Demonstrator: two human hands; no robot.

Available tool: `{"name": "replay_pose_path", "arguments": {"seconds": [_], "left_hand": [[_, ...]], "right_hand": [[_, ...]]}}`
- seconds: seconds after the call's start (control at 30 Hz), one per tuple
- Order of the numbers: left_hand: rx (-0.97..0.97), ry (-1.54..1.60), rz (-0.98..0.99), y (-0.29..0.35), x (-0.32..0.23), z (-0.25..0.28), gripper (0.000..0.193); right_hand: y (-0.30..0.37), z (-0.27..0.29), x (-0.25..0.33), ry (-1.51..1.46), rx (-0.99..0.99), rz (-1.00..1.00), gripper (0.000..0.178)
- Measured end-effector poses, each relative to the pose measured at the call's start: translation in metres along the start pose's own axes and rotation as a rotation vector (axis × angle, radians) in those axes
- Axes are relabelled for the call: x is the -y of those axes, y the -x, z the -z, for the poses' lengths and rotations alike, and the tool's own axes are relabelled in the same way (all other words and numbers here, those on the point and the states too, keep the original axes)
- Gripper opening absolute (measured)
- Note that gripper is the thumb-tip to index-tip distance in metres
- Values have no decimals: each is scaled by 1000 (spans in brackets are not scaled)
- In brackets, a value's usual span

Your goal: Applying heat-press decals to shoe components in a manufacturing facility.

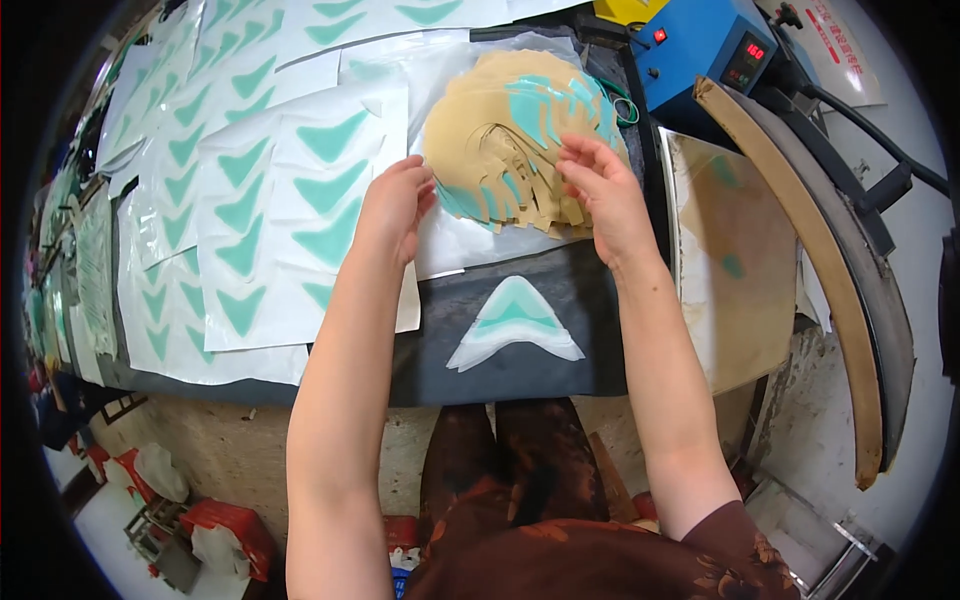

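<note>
My left hand [397, 203] is over the right edge of a white sheet [385, 110] with rows of teal chevrons. Its fingers are curled together, and anything between them is hidden. At the right side of a round fan of overlapping tan pieces [470, 112], my right hand [603, 192] has bent fingers, with a gap between thumb and forefinger and nothing visible in it. Teal pieces [532, 100] lie on and among the tan ones. Nearer me, a small stack of whitish, translucent chevrons with teal centres [516, 318] rests on the dark table cover [450, 300].
More sheets of teal chevrons [165, 290] overlap across the left. At the back right stands a blue machine with a red lit display [705, 60]. A stained board [725, 290] and a long curved padded bar [815, 230] flank the table. Red stools [230, 535] are below left.
</note>
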State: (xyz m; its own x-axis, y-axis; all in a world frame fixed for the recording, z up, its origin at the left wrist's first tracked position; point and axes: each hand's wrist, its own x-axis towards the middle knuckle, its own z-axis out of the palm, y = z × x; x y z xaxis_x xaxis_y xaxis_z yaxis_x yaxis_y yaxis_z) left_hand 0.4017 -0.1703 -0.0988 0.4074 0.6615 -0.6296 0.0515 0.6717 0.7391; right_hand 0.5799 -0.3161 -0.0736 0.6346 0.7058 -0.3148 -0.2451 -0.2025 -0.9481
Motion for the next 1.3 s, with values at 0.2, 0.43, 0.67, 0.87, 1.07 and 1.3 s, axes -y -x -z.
{"name": "replay_pose_path", "arguments": {"seconds": [0.2,0.43,0.67,0.87,1.07,1.3], "left_hand": [[-7,-155,7,-20,-9,-13,44],[-48,-280,-14,-22,-17,-21,44],[-58,-242,-66,-26,-16,-22,50],[68,-186,21,-23,-23,-16,26],[78,-250,-97,-10,-36,-19,12],[209,-230,-178,17,-55,-8,14]], "right_hand": [[-14,-8,-16,65,24,74,33],[-67,-14,-7,647,-140,499,31],[-73,-18,-6,852,-112,538,28],[-75,-19,-6,841,-131,568,19],[-76,-17,-5,828,-140,559,16],[-47,-11,22,411,73,344,12]]}}
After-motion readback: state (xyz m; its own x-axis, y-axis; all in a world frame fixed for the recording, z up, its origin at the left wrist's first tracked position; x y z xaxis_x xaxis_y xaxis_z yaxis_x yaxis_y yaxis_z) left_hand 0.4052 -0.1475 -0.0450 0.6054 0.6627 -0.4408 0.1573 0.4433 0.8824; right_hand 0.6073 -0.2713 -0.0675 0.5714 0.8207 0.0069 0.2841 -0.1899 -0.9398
